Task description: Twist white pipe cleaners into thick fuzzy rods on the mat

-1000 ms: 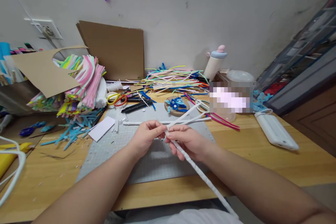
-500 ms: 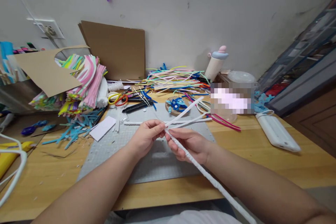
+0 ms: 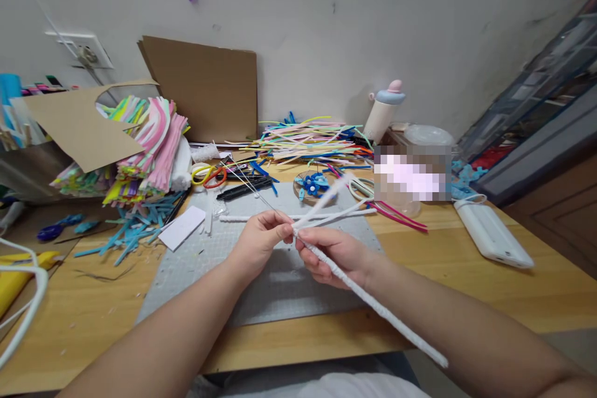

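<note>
My left hand (image 3: 268, 241) is closed, its thumb and fingers pinched together where a white pipe cleaner (image 3: 389, 316) starts. Beside it my right hand (image 3: 339, 255) is closed too, thumb and fingertips gripping that same pipe cleaner just below the pinch. The long fuzzy, wrapped-looking length slants down to the lower right, over my right forearm. A blurred white strip (image 3: 321, 204) sticks up from between my fingertips. Thin wires (image 3: 249, 180) reach up and left from near my left hand. Behind the hands, more white pipe cleaners (image 3: 245, 219) lie on the mat.
A grey cutting mat (image 3: 265, 301) lies on the wooden table (image 3: 102, 311). Behind it are scissors (image 3: 209, 175), a black pen (image 3: 245, 188), a blue flower piece (image 3: 313, 185) and piled coloured pipe cleaners (image 3: 312, 142). A bottle (image 3: 383, 115) and white device (image 3: 493, 233) stand right.
The pipe cleaner's lower end has shifted slightly up and left. The strip above my fingertips has swung a little left and is blurred. Both hands stay nearly in place.
</note>
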The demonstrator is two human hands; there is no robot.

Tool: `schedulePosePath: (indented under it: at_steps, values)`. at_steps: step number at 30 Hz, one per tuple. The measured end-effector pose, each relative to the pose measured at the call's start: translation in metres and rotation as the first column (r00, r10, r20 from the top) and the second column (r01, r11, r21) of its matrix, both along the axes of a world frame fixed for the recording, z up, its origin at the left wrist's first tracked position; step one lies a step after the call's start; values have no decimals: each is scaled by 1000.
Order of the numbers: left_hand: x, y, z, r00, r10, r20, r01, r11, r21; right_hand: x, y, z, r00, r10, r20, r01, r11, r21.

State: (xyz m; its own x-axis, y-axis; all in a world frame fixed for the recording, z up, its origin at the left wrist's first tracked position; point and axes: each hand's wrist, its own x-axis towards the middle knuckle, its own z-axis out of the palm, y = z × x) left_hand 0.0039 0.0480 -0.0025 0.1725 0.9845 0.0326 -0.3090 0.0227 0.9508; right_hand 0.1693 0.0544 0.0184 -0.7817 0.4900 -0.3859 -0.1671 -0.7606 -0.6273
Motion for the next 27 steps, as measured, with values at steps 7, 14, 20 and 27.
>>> schedulePosePath:
  at_steps: [7, 14, 20, 27]
  values:
    - [4, -1, -1, 995, 59, -81, -60, 998, -11, -4, -3, -3, 967, -213, 142, 128, 882, 454]
    - [7, -3, 4, 989, 85, -119, -89, 995, -32, -1, -9, -4, 813, -527, 247, 52, 488, 871]
    - [5, -4, 8, 997, 59, 56, -54, 995, -80, 1, -1, -2, 997, -26, 68, 5, 957, 289]
    - [4, -1, 2, 995, 35, 91, -26, 995, -101, 4, 5, -4, 999, -11, 33, 9, 999, 53]
